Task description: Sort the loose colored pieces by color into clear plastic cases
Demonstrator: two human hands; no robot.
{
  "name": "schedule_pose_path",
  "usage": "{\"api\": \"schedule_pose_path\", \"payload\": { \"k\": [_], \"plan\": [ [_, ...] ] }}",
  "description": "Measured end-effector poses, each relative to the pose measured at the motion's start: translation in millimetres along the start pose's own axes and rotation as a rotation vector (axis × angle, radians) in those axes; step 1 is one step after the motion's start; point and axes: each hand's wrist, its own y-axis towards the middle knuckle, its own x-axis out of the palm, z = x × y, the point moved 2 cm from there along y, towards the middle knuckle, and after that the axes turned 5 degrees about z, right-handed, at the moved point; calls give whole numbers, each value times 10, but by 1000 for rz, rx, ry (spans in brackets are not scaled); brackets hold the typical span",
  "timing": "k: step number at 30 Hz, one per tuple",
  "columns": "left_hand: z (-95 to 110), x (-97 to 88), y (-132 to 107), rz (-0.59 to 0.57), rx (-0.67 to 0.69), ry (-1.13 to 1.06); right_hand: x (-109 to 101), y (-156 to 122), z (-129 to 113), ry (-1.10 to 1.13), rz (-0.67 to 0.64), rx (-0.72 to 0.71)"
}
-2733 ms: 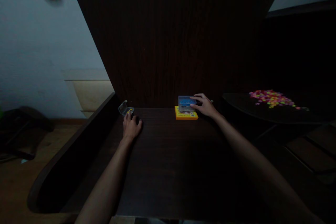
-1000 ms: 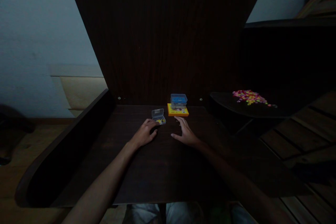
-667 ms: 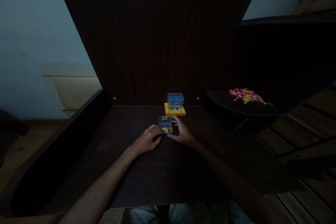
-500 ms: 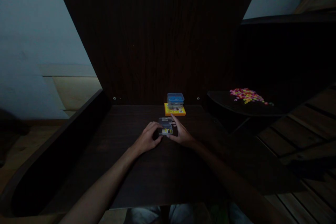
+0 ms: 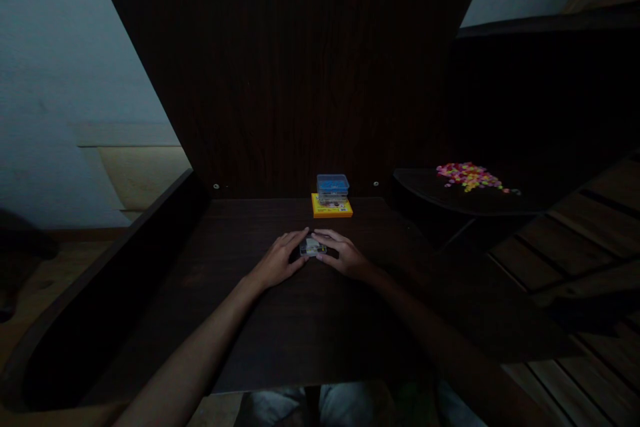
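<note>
Between my two hands on the dark tabletop sits a small clear plastic case (image 5: 313,249), its lid down over yellow and pale contents. My left hand (image 5: 280,259) holds the case's left side, fingers along the back and thumb at the front. On the opposite side my right hand (image 5: 346,256) grips it the same way, thumb at the front right corner and fingers over the back edge. Whether the lid is fully latched cannot be made out.
Behind the case, clear boxes with blue contents (image 5: 333,184) are stacked on a yellow-orange flat box (image 5: 333,211). Many pink, red and yellow small pieces (image 5: 470,177) lie on a dark rounded shelf (image 5: 425,190) at right. A tall dark panel (image 5: 300,80) rises behind.
The clear case's lid, standing open behind it before, has swung down shut. The fingers of both my hands have come in over its back edge.
</note>
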Motion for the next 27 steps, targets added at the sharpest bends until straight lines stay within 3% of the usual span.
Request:
{"api": "schedule_pose_path", "payload": {
  "k": [12,27],
  "plan": [
    [-34,30,8,-30,180,82,9,-11,46,-120,-49,-101],
    [-14,19,35,18,227,148,-21,10,28,-174,-10,-159]
  ]
}}
